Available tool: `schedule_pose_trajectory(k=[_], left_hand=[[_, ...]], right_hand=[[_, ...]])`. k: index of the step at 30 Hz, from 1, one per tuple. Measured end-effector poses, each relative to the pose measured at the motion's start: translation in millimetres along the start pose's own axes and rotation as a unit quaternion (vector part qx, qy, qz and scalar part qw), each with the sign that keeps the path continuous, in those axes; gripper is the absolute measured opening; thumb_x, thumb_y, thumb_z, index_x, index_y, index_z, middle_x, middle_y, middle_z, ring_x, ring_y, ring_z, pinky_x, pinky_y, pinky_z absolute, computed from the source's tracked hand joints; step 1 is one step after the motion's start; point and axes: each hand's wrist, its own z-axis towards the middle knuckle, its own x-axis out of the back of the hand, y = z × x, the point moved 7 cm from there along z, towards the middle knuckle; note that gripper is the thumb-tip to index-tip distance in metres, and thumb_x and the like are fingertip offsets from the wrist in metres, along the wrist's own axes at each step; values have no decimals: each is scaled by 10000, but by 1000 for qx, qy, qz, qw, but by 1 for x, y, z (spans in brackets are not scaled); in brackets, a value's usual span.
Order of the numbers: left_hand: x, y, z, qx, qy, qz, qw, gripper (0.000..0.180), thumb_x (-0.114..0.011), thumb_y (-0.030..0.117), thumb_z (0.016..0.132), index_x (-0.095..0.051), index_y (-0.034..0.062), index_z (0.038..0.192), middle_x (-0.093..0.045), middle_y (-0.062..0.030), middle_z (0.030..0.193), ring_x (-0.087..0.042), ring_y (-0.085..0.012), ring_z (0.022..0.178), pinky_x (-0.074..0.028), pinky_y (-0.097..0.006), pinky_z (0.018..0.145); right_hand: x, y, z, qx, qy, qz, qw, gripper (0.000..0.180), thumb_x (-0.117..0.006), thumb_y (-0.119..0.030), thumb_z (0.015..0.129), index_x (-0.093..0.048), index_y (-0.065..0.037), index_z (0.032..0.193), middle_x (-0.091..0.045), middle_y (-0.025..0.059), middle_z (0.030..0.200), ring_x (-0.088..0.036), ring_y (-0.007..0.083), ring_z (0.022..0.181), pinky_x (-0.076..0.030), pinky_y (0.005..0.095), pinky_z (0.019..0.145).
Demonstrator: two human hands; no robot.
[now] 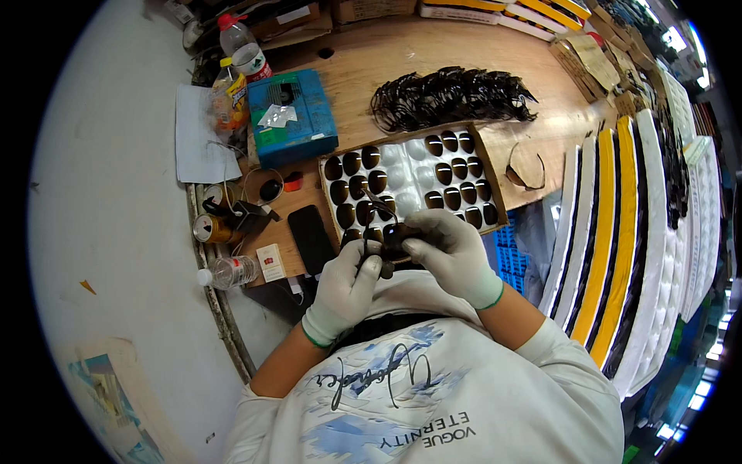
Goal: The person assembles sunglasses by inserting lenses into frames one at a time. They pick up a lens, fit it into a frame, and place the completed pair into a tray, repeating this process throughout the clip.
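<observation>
Pinched between thumbs and fingers, dark glasses (395, 239) are clamped by both white-gloved hands, held in front of the person's chest and over the near edge of a lens box. Both forearms come up from below and angle inward, so the hands nearly meet. The left hand (344, 286) is turned inward, thumb upward against the curled fingers; the right hand (456, 251) reaches in with its back up, fingers and thumb tips closed on the lens side. One thin temple rises from the grip over the lenses.

Largest around them is the wooden table (352, 69), with stacked white and yellow trays (607, 247) upright at the right. On the table, just beyond the hands, lies the lens box (492, 179), filled with rows of dark lenses and some bare pockets. Behind it stretches a heap of dark frames (452, 100); a blue box (313, 131) stands to its left. Smaller still, a black phone (311, 238) lies near the left hand, then a clear bottle (234, 272) on its side and a small white carton (270, 263).
</observation>
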Motion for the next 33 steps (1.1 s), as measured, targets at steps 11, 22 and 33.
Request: schedule_pose_trajectory(k=[11, 22, 33], left_hand=[[-19, -20, 4, 39, -74, -22, 996, 269, -396, 128, 1052, -553, -55, 1172, -643, -94, 901, -609, -129, 766, -529, -298, 724], [-18, -15, -10, 61, -123, -119, 983, 276, -537, 203, 1038, -568, -34, 1176, -697, -70, 885, -647, -104, 775, -525, -265, 697], [-13, 13, -19, -53, -69, 35, 996, 246, -504, 155, 1010, -633, -47, 957, -679, -64, 680, -643, -105, 612, -526, -261, 591]], right_hand=[[1, 63, 15, -223, -123, 293, 922, 296, -649, -135, 951, -576, 17, 1194, -635, 84, 1045, -631, 168, 903, -539, 337, 813], [5, 41, -9, -184, -109, 271, 938, 248, -644, -123, 952, -640, 59, 1121, -680, 95, 996, -648, 171, 885, -532, 320, 769], [-2, 47, -32, -242, -125, 252, 929, 226, -657, -221, 973, -664, 1, 934, -615, 45, 775, -593, 125, 704, -498, 275, 681]])
